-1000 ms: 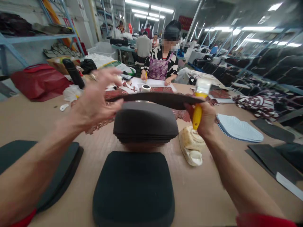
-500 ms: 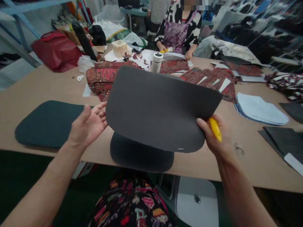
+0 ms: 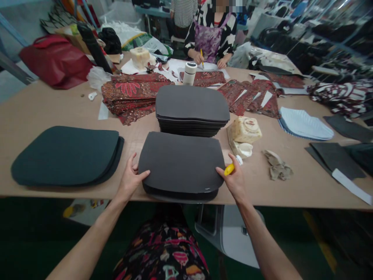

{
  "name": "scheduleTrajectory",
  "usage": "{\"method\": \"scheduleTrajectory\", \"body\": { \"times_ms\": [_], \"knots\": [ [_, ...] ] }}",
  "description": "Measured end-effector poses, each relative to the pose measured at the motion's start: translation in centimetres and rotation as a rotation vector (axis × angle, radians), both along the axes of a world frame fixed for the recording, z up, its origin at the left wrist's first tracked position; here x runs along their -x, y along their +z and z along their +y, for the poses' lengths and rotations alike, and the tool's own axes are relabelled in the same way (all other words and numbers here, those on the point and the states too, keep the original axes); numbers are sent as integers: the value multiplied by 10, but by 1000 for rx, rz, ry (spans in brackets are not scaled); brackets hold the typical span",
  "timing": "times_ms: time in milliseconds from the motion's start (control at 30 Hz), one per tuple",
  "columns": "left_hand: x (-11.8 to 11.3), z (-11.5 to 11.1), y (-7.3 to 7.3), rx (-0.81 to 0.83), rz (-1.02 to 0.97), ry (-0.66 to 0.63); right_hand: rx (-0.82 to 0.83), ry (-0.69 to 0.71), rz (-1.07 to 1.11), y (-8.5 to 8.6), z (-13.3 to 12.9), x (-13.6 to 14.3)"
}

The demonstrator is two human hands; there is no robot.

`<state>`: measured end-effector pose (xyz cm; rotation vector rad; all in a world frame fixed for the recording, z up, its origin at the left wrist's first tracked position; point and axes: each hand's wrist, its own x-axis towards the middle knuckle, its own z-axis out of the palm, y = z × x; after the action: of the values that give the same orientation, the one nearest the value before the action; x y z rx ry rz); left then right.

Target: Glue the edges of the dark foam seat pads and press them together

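Observation:
A dark grey rounded sheet (image 3: 180, 161) lies level over a low dark pile near the table's front edge. My left hand (image 3: 132, 179) grips its left edge, thumb on top. At its right edge my right hand (image 3: 233, 177) pinches the sheet and also holds a yellow-handled tool (image 3: 229, 168) with a white end. Just behind stands a taller stack of similar grey sheets (image 3: 192, 105). Dark green sheets (image 3: 67, 155) are piled at the left.
Right of the stack are a yellowish block (image 3: 246, 130) and a crumpled cloth (image 3: 276, 165). Behind stand a white bottle (image 3: 190, 74) and red patterned pieces (image 3: 131, 95). Across the table a person (image 3: 210, 35) holds a yellow tool.
The grey sheet has come down from a raised, tilted position to lie level over the pile. My left hand, open before, now grips its edge. The stack behind has come into view.

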<state>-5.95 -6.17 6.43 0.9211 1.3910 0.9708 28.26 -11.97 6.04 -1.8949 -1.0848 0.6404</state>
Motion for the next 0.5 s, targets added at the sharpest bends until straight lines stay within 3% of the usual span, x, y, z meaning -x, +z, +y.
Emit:
{"method": "scheduleTrajectory", "body": {
  "times_ms": [200,500],
  "knots": [
    [2,-6,-20,-39,116,-8,69,41,-159,-13,-5,17],
    [1,-9,-38,-64,296,-53,81,46,-156,-37,-7,13]
  ]
}}
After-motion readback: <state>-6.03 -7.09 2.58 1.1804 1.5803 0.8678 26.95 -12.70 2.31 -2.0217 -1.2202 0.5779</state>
